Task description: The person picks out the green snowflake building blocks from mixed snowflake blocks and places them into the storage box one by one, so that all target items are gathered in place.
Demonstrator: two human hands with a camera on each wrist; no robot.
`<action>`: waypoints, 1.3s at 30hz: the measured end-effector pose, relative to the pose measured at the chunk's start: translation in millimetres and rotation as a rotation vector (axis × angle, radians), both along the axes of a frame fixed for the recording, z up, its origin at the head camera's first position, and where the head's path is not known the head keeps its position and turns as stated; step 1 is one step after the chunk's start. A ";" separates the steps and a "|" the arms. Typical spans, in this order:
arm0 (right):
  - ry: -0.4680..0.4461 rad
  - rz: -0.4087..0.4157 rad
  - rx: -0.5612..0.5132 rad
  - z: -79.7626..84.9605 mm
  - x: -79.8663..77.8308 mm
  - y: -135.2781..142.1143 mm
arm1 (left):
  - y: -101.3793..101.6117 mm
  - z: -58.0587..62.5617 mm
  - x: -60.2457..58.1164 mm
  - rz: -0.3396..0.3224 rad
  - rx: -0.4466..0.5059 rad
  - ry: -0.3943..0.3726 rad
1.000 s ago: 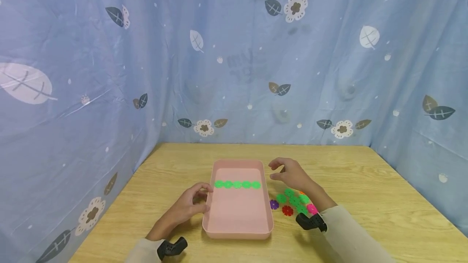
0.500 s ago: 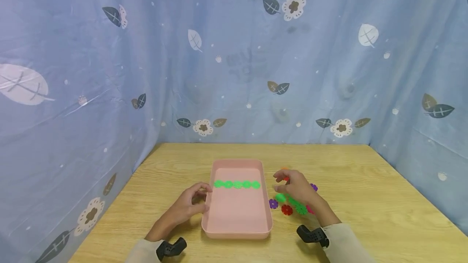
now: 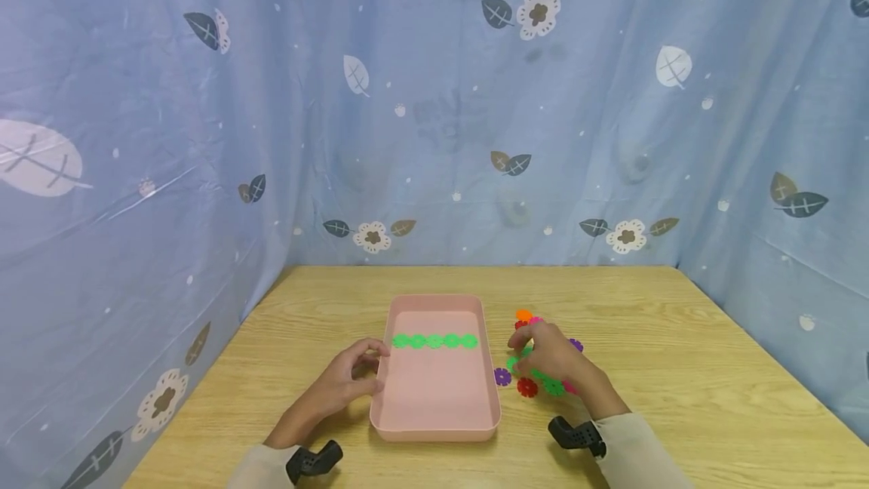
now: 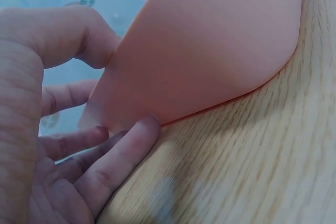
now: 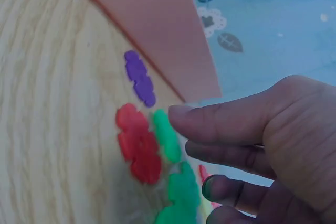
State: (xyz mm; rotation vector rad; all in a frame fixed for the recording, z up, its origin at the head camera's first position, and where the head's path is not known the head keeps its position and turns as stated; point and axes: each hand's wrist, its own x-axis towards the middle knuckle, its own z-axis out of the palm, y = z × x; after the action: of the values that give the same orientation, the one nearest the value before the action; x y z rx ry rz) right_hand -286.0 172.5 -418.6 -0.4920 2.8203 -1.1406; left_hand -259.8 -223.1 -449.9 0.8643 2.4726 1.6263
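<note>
A pink rectangular tray [image 3: 434, 402] stands on the table, with a row of several green snowflake discs [image 3: 435, 341] across its inside. My left hand [image 3: 339, 387] holds the tray's left side, fingers curved at the rim and against the outer wall [image 4: 199, 66]. To the tray's right, my right hand [image 3: 555, 357] is low over a loose group of discs, partly hiding them. In the right wrist view, the thumb [image 5: 220, 124] is close beside a green disc [image 5: 167, 137]; thumb and fingers are apart. A red disc [image 5: 137, 142] and a purple disc [image 5: 140, 78] lie nearby.
Beyond the right hand lie an orange disc [image 3: 524, 315] and a pink one [image 3: 536, 320]; another purple disc [image 3: 575, 345] shows to its right. A blue patterned curtain [image 3: 448, 134] surrounds the wooden table [image 3: 679, 368] at the back and sides.
My right hand has moved from beside the tray's far right corner toward me and down to the loose discs, its fingertips now among them. My left hand keeps its place at the tray.
</note>
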 end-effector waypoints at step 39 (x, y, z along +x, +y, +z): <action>0.109 0.070 -0.068 3.4 -2.2 -5.5 | -0.8 1.4 -1.5 -0.009 -0.015 0.027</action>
State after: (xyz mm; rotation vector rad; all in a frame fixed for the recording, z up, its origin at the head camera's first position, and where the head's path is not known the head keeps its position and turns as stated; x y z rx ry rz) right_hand -288.2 167.0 -415.2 -0.6718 2.8365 -1.2366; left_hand -261.3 -223.9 -448.6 0.9009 2.4913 1.6021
